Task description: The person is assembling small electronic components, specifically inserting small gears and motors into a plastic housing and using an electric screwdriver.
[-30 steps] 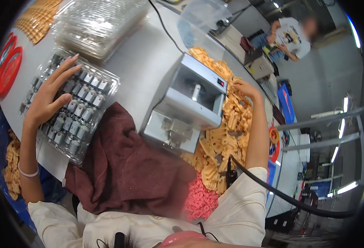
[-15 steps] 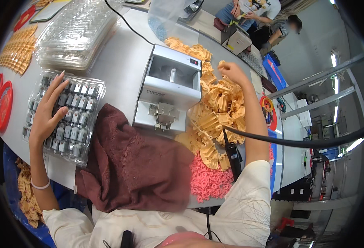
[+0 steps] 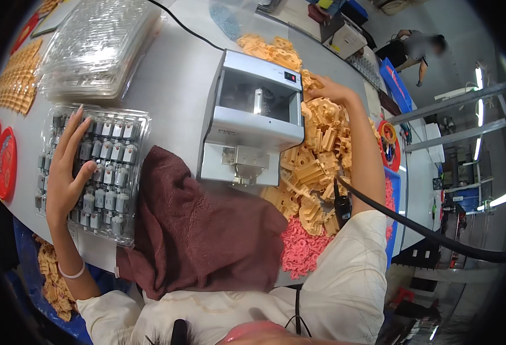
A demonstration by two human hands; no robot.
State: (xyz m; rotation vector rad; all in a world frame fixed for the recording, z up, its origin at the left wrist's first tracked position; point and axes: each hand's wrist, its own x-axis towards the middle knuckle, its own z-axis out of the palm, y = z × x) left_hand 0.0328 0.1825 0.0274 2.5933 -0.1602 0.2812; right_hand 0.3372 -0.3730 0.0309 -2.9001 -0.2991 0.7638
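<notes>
My left hand [image 3: 66, 172] rests with fingers spread on a clear plastic tray [image 3: 140, 123] that holds rows of small silver motors [image 3: 112, 152]. It grips none of them. My right hand [image 3: 334, 91] is beside the right edge of a grey desktop machine [image 3: 253, 115], over the heap of yellow-orange plastic parts [image 3: 325, 135]. Its fingers are bent and closed on a yellow plastic part [image 3: 312, 83], mostly hidden by the fingers and the heap. The machine has an open recess, a lit red switch and a metal fixture [image 3: 246, 164] at its lower front.
A maroon cloth [image 3: 207, 236] lies in front of the machine. Pink ring-shaped pieces [image 3: 304, 247] and a black handheld radio [image 3: 342, 207] lie near my right arm. A black cable [image 3: 425, 224] crosses at right. Stacked clear trays [image 3: 94, 46] stand far left; another person [image 3: 414, 49] is beyond.
My right hand has moved left and down toward the machine's edge, with the yellow plastic part. The left hand stays on the motor tray. The view has shifted slightly.
</notes>
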